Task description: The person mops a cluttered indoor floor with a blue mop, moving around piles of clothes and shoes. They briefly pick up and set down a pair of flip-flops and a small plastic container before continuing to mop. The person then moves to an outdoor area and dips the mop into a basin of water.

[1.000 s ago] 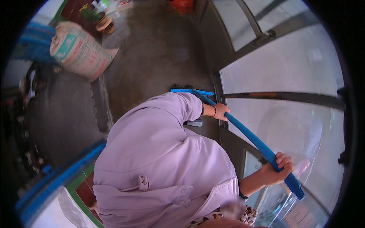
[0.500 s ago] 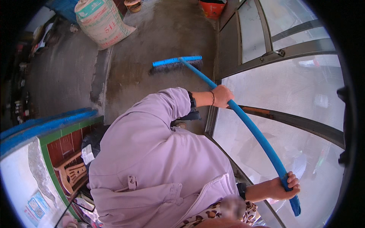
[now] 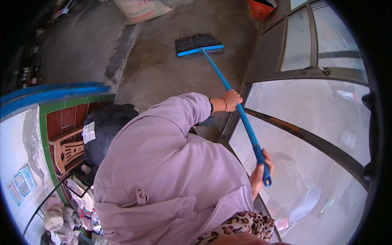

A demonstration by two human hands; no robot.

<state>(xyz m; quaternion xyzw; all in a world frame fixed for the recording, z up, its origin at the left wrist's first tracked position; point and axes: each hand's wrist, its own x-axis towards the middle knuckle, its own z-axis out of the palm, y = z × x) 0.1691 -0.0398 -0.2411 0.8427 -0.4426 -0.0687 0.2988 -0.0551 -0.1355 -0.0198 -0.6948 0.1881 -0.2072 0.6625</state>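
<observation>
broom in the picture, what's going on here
A person in a pale lilac jacket is holding a broom with both hands. The left hand grips partway along the blue handle, the right hand near its top end. The broom head is out ahead, dark bristles pointing away. A sack stands farther off on the floor, with framed panes to the right.

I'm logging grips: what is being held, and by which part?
A broom, by its handle: the left hand grips partway along it, the right hand near its free end.
</observation>
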